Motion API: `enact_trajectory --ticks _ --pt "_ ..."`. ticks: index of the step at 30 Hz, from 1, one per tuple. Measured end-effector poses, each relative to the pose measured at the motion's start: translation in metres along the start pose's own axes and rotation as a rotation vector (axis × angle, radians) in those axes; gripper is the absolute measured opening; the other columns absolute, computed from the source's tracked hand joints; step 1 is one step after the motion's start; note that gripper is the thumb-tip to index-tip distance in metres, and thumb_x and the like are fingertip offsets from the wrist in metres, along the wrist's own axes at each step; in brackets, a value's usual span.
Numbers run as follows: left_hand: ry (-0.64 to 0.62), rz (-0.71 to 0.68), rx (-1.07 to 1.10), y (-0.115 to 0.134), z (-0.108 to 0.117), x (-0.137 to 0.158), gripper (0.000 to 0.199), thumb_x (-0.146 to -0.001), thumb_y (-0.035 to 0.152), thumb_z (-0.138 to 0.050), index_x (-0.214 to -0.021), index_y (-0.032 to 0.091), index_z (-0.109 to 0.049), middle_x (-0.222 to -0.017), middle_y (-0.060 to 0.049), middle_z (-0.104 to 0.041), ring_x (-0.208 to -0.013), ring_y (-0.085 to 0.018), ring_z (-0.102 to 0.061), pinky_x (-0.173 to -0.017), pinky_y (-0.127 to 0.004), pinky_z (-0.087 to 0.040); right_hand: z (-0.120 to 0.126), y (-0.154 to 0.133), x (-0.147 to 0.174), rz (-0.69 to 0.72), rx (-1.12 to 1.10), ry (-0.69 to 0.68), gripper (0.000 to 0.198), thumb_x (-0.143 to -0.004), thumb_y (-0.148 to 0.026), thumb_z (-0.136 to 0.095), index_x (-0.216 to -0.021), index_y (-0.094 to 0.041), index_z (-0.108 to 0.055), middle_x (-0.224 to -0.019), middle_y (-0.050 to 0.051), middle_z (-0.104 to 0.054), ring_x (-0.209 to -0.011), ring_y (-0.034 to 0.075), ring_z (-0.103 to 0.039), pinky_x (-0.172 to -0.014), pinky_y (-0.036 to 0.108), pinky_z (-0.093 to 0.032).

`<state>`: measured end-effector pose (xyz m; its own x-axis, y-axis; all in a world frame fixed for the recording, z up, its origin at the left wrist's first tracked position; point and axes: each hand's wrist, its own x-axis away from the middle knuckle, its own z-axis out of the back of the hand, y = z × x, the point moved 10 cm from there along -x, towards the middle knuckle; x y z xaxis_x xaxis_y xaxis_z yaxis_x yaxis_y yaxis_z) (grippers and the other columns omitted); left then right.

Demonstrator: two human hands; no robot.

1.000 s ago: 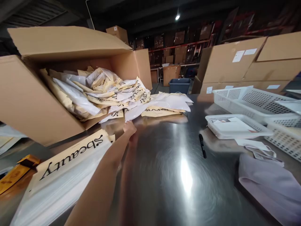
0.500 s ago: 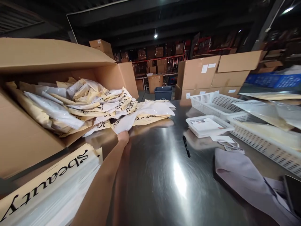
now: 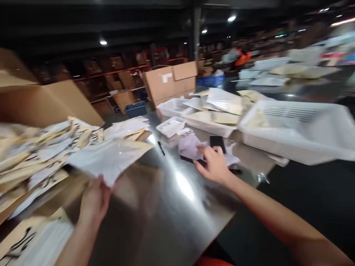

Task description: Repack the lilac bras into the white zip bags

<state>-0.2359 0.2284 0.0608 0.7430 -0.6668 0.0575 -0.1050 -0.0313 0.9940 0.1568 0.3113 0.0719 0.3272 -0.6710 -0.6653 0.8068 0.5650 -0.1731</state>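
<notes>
Head camera, seen by clock from mid-picture: the left hand (image 3: 95, 197), toward 8 o'clock, has its grip closed on the near corner of a pale packet (image 3: 108, 157). That packet lies between 8 and 9 o'clock, tilted, its far left edge meeting the big heap of packets (image 3: 50, 144) at 9. Behind the heap, a brown flap of the cardboard box (image 3: 55, 101) slants down.

At 4 o'clock the right hand (image 3: 213, 164) is held palm down, its grip loose and its fingers apart. The fingers overlap the black phone (image 3: 217, 142) and purple cloth (image 3: 188, 144) in sight; whether they touch either, I cannot tell.

Between the hands a broad strip of shiny table (image 3: 155, 207) gives room to move, running from the centre down to 6 o'clock. A black pen (image 3: 161, 148) lies near its upper end, just off centre toward 8. The table's near edge slants from 6 up past 4, and the right forearm crosses it over darkness. A large white basket (image 3: 294, 149) sits at 3; a stack of flat bags (image 3: 46, 242) fills the corner near 8, close to the left wrist.
</notes>
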Motion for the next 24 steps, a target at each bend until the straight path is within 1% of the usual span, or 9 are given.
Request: enact_trajectory --ticks 3,5,7,10,13,15,17,20,24 --pt "-0.24 0.461 0.096 -0.114 -0.007 0.094 0.005 -0.083 0.013 -0.056 -0.086 0.015 -0.06 -0.091 -0.007 -0.07 -0.084 -0.023 -0.069 -0.079 -0.046 -0.06 -0.019 0.102 -0.005 -0.43 0.175 -0.317 0.053 -0.087 -0.057 -0.048 -0.115 -0.012 -0.051 -0.115 0.017 -0.061 -0.109 0.031 -0.049 -0.093 0.042 -0.032" --pt "-0.27 0.677 0.132 -0.173 -0.002 0.154 0.011 -0.08 0.01 -0.06 -0.071 0.013 -0.056 -0.075 -0.008 -0.07 -0.073 -0.022 -0.069 -0.076 -0.045 -0.061 -0.026 0.137 -0.012 -0.504 0.177 -0.406 0.056 -0.083 -0.062 -0.052 -0.105 -0.01 -0.055 -0.104 0.02 -0.063 -0.108 0.035 -0.048 -0.092 0.043 -0.033" --pt "-0.285 0.781 0.174 -0.208 -0.003 0.198 0.01 -0.078 0.01 -0.064 -0.071 0.013 -0.058 -0.071 -0.007 -0.07 -0.067 -0.021 -0.069 -0.07 -0.038 -0.062 -0.028 0.143 -0.018 -0.505 0.16 -0.428 0.059 -0.08 -0.066 -0.053 -0.099 -0.01 -0.055 -0.098 0.021 -0.063 -0.105 0.036 -0.048 -0.091 0.045 -0.034" --pt "-0.314 0.81 0.162 -0.228 -0.012 0.235 0.011 -0.076 0.018 -0.072 -0.078 0.012 -0.063 -0.072 -0.01 -0.072 -0.064 -0.021 -0.07 -0.057 -0.028 -0.059 -0.016 0.107 -0.008 -0.446 0.117 -0.331 0.061 -0.086 -0.067 -0.045 -0.107 -0.011 -0.052 -0.11 0.019 -0.059 -0.108 0.033 -0.045 -0.094 0.044 -0.033" --pt "-0.382 0.799 0.145 -0.227 -0.029 0.253 0.018 -0.074 0.021 -0.076 -0.08 0.009 -0.065 -0.076 -0.014 -0.073 -0.066 -0.023 -0.071 -0.055 -0.027 -0.058 0.007 0.022 0.026 -0.193 -0.174 -0.17 0.047 -0.089 -0.058 -0.046 -0.106 -0.014 -0.052 -0.11 0.014 -0.058 -0.102 0.026 -0.048 -0.093 0.038 -0.036" --pt "-0.419 0.821 0.156 -0.225 -0.041 0.263 0.019 -0.075 0.023 -0.076 -0.08 0.007 -0.067 -0.083 -0.016 -0.073 -0.066 -0.023 -0.071 -0.055 -0.027 -0.058 0.009 -0.041 0.063 -0.005 -0.425 -0.257 0.038 -0.087 -0.051 -0.052 -0.102 -0.017 -0.055 -0.103 0.009 -0.059 -0.096 0.02 -0.051 -0.088 0.031 -0.038" --pt "-0.423 0.842 0.159 -0.225 -0.048 0.269 0.019 -0.076 0.024 -0.075 -0.081 0.007 -0.068 -0.086 -0.016 -0.073 -0.063 -0.02 -0.07 -0.054 -0.025 -0.057 0.003 -0.076 0.101 -0.001 -0.533 -0.408 0.036 -0.08 -0.05 -0.062 -0.096 -0.018 -0.058 -0.092 0.004 -0.06 -0.081 0.015 -0.053 -0.074 0.025 -0.037" --pt "-0.371 0.799 0.17 -0.227 -0.048 0.269 0.018 -0.073 0.023 -0.078 -0.08 0.008 -0.069 -0.084 -0.013 -0.073 -0.061 -0.018 -0.069 -0.057 -0.024 -0.057 -0.009 -0.074 0.149 -0.246 -0.482 -0.575 0.034 -0.082 -0.052 -0.058 -0.079 -0.018 -0.058 -0.077 0.001 -0.061 -0.062 0.01 -0.045 -0.06 0.024 -0.025" --pt "-0.407 0.82 0.165 -0.246 -0.051 0.285 0.036 -0.067 0.041 -0.082 -0.081 0.009 -0.072 -0.056 -0.007 -0.065 -0.046 -0.013 -0.061 -0.044 -0.017 -0.045 -0.022 -0.046 0.19 -0.502 -0.413 -0.733 0.051 -0.092 -0.058 -0.039 -0.068 -0.016 -0.055 -0.066 0.002 -0.057 -0.055 0.008 -0.034 -0.057 0.026 -0.018"
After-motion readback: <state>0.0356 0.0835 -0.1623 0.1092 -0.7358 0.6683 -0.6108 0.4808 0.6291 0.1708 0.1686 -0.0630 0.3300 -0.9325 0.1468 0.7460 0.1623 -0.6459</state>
